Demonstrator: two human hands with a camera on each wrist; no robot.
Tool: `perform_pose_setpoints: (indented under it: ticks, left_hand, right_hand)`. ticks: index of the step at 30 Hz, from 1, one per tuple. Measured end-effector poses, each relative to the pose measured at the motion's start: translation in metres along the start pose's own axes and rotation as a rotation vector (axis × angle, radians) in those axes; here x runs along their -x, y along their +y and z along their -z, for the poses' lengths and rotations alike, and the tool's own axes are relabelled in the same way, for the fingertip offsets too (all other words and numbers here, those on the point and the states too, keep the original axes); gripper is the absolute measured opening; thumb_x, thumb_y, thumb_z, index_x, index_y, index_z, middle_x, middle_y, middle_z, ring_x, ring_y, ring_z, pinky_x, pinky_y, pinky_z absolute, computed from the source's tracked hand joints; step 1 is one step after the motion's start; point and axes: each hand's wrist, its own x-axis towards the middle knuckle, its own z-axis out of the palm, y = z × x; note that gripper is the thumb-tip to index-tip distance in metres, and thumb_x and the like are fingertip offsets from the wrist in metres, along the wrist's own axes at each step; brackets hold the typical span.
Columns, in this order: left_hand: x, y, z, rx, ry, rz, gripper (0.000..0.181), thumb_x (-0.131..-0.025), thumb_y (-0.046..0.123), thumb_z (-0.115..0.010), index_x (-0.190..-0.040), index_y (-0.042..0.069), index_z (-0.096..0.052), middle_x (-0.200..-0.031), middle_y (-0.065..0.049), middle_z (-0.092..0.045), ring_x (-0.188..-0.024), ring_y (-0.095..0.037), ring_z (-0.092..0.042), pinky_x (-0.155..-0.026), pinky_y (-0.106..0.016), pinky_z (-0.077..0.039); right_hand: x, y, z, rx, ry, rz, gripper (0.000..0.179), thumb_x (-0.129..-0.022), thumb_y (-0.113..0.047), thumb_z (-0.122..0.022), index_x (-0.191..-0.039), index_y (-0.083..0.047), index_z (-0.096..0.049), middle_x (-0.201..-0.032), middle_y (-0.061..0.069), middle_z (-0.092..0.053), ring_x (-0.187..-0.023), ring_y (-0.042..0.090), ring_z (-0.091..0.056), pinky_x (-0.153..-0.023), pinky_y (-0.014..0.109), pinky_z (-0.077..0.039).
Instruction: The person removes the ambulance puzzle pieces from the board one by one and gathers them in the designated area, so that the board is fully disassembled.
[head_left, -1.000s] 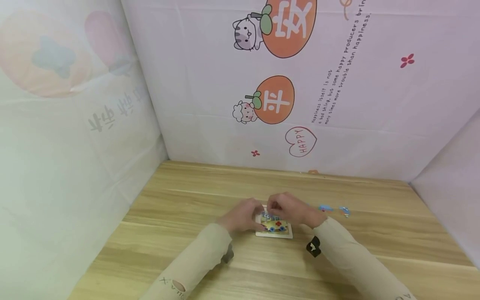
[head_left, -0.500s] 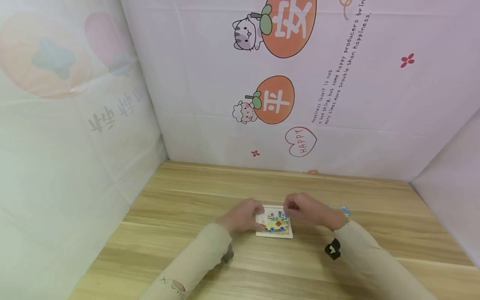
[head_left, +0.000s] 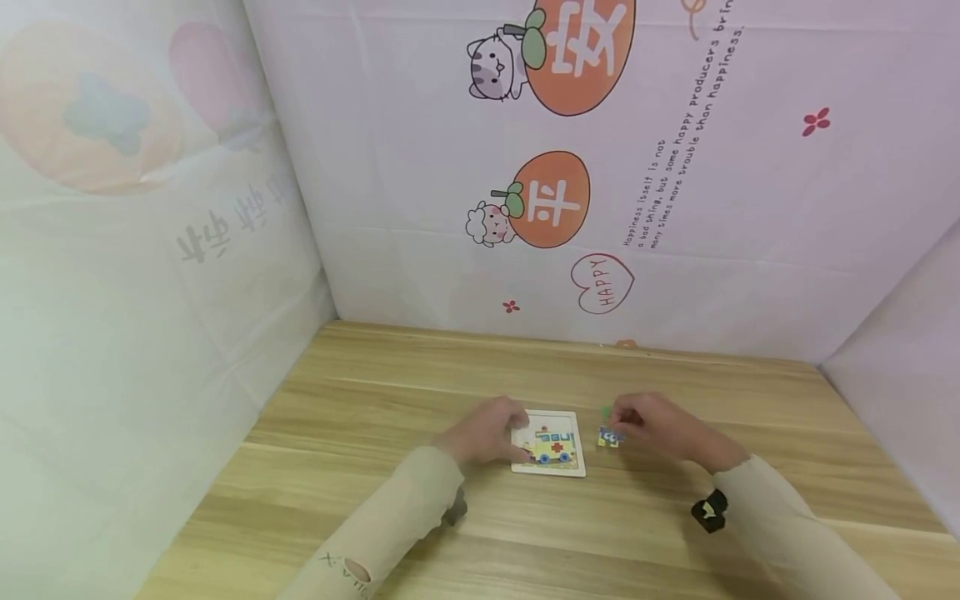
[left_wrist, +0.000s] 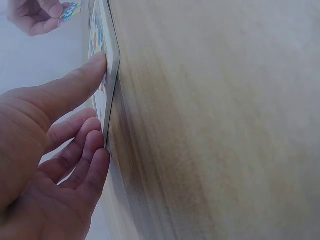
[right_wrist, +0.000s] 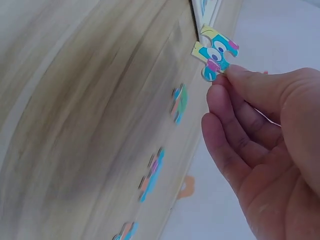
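Wood-grain tabletop (head_left: 285, 467), pale backdrop (head_left: 397, 183) behind it, 2 orange fruit prints (head_left: 572, 218), cartoon cat (head_left: 491, 68) and sheep (head_left: 491, 225), HAPPY heart (head_left: 602, 283), 2 red flowers (head_left: 815, 122)

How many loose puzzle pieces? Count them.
4: held piece in the right hand; on the table, outward from the tray: first piece, second piece, third piece. Others may be hidden.

From above, my left fingers (head_left: 513, 411) cover the left edge of the puzzle frame (head_left: 551, 471), and my right fingers (head_left: 628, 410) hide part of the pinched piece (head_left: 608, 438). My left wrist sees the frame nearly edge-on, its picture too slanted to read. At my right wrist, the top edge crops the frame and the bottom edge crops the lowest loose piece (right_wrist: 127, 231). The marks on my left sleeve (head_left: 382, 517) are too small to make out.
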Motion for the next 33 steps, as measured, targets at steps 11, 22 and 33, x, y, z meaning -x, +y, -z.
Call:
perform_pose_setpoints:
  ticks: [11, 22, 33]
  left_hand:
    - [-0.004, -0.002, -0.002, -0.029, -0.003, 0.003, 0.059, -0.083, 0.035, -0.091, -0.131, 0.010, -0.069, -0.124, -0.002, -0.069, -0.113, -0.013, -0.064, -0.105, -0.030, -0.055]
    - [-0.005, -0.006, -0.003, -0.013, -0.001, 0.010, 0.060, -0.082, 0.037, -0.091, -0.132, 0.011, -0.068, -0.125, -0.001, -0.068, -0.114, -0.014, -0.064, -0.106, -0.032, -0.055]
    - [-0.004, -0.005, -0.002, -0.011, 0.000, 0.013, 0.058, -0.083, 0.035, -0.091, -0.130, 0.011, -0.069, -0.123, 0.000, -0.069, -0.113, -0.014, -0.065, -0.105, -0.032, -0.055]
  right_hand:
    - [0.008, 0.021, 0.005, -0.042, -0.026, -0.019, 0.011, -0.100, -0.003, -0.067, -0.093, -0.011, -0.071, -0.086, -0.002, -0.069, -0.075, 0.002, -0.054, -0.065, 0.020, -0.050]
    - [0.003, 0.022, 0.001, 0.002, -0.090, -0.109, 0.015, -0.100, -0.005, -0.067, -0.088, -0.013, -0.069, -0.086, -0.006, -0.067, -0.078, 0.004, -0.054, -0.068, 0.020, -0.049]
    - [-0.001, 0.028, -0.007, 0.006, -0.123, -0.146, 0.018, -0.101, -0.005, -0.067, -0.086, -0.015, -0.068, -0.088, -0.007, -0.066, -0.082, 0.008, -0.055, -0.072, 0.022, -0.048]
